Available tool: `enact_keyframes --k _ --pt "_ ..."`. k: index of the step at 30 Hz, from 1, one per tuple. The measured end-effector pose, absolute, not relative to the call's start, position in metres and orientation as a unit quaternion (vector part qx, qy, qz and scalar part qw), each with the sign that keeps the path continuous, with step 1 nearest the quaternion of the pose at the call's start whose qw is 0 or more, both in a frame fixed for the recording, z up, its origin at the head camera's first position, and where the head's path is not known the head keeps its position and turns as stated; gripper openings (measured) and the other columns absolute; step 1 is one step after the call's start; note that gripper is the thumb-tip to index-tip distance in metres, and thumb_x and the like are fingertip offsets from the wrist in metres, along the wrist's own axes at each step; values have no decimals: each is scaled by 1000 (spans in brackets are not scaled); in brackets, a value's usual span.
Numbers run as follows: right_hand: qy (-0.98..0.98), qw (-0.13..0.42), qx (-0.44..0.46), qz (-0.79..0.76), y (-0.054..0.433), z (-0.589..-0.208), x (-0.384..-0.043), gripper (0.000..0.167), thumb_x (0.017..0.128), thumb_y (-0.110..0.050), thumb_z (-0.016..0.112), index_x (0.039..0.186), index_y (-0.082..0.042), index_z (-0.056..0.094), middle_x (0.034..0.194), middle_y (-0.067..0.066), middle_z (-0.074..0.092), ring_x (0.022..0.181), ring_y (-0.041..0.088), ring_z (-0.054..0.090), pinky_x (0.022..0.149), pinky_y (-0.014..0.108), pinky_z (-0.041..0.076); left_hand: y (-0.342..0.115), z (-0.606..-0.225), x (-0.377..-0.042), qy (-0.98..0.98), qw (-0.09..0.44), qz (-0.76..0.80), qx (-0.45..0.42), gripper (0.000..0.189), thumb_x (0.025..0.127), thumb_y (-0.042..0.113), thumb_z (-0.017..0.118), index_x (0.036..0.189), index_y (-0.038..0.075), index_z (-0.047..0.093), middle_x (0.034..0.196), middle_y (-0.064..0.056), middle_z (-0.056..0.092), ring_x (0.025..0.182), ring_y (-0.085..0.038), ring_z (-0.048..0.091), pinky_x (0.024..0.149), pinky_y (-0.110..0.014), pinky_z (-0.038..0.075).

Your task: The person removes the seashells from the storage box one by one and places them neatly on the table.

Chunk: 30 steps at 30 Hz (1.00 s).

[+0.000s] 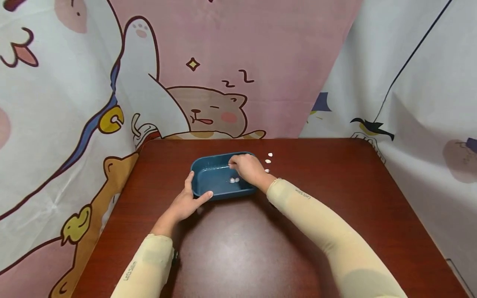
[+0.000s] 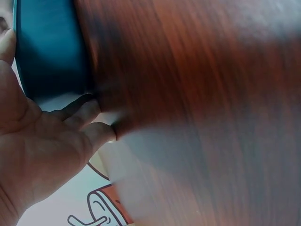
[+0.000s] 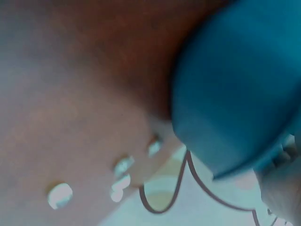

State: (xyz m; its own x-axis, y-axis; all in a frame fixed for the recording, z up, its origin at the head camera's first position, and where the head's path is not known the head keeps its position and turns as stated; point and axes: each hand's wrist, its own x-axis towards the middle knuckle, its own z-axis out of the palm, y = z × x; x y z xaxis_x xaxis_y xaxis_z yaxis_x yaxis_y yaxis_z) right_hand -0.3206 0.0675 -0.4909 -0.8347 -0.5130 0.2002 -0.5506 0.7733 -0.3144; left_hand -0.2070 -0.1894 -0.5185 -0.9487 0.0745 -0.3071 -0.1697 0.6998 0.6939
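Observation:
A dark blue rectangular tray (image 1: 214,194) with rounded corners sits on the table. My left hand (image 1: 188,201) rests at its near left corner, thumb along the front side and fingers against the left side, all fairly straight. That hand (image 2: 44,146) also shows beside the tray's outer wall (image 2: 54,52) in the left wrist view. Over the right part of the tray is my right hand (image 1: 247,167), fingertips bent together; whether they pinch anything cannot be told. Below them, small white pebble-like pieces (image 1: 232,180) lie on the tray floor.
Right of the tray, white pieces (image 1: 268,161) lie in a loose row on the reddish-brown table (image 1: 231,248). The right wrist view shows several white pieces (image 3: 60,195) near the tray (image 3: 225,89). A printed cartoon curtain (image 1: 279,74) hangs behind and at both sides.

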Motion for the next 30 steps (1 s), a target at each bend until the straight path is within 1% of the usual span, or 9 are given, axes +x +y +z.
enact_keyframes --k 2,4,8,14,18,21,27,30 --pt "-944 84 266 175 70 -482 -328 15 102 -24 74 111 -15 82 106 0 82 98 18 77 92 41 63 -189 -518 -207 909 158 384 -29 122 92 82 60 170 29 -18 176 -29 18 157 -53 33 124 -72 31" --pt "-950 106 244 162 73 -476 -336 15 101 -27 76 110 -17 83 106 -1 82 100 19 77 90 42 63 -189 -519 -207 909 157 384 -30 121 92 82 59 170 30 -18 176 -28 18 158 -52 33 124 -72 31" --pt "-961 117 209 137 78 -473 -351 15 100 -32 77 107 -21 85 105 -2 81 101 19 76 87 44 63 -188 -521 -205 909 155 385 -27 118 94 79 59 170 32 -18 177 -27 17 158 -51 34 123 -71 32" --pt "-973 106 161 127 84 -483 -363 17 102 -34 74 109 -24 86 106 1 77 102 23 73 87 44 62 -186 -521 -204 912 147 382 -26 117 94 80 59 170 32 -16 176 -27 20 156 -51 37 123 -70 33" --pt "-977 99 139 124 82 -487 -368 19 105 -35 70 112 -25 85 111 1 75 109 24 72 91 45 62 -187 -522 -203 912 147 381 -24 119 93 80 59 170 30 -16 175 -30 22 155 -52 38 122 -70 34" --pt "-979 85 129 132 80 -487 -371 19 105 -35 70 112 -25 85 112 1 76 111 24 71 92 47 61 -189 -522 -203 912 149 380 -24 119 94 80 60 170 29 -16 174 -30 22 156 -52 37 123 -70 33" --pt "-981 56 77 167 82 -483 -378 20 105 -35 70 110 -23 85 108 -2 81 103 25 74 90 50 60 -190 -520 -204 908 151 390 -24 119 93 80 61 170 30 -16 175 -29 22 156 -52 37 122 -71 33" --pt "-979 35 57 195 87 -483 -382 20 104 -36 71 105 -22 85 100 -2 81 93 24 73 83 47 60 -190 -518 -204 908 151 391 -24 120 93 80 61 170 30 -15 174 -29 23 155 -52 38 122 -71 34"
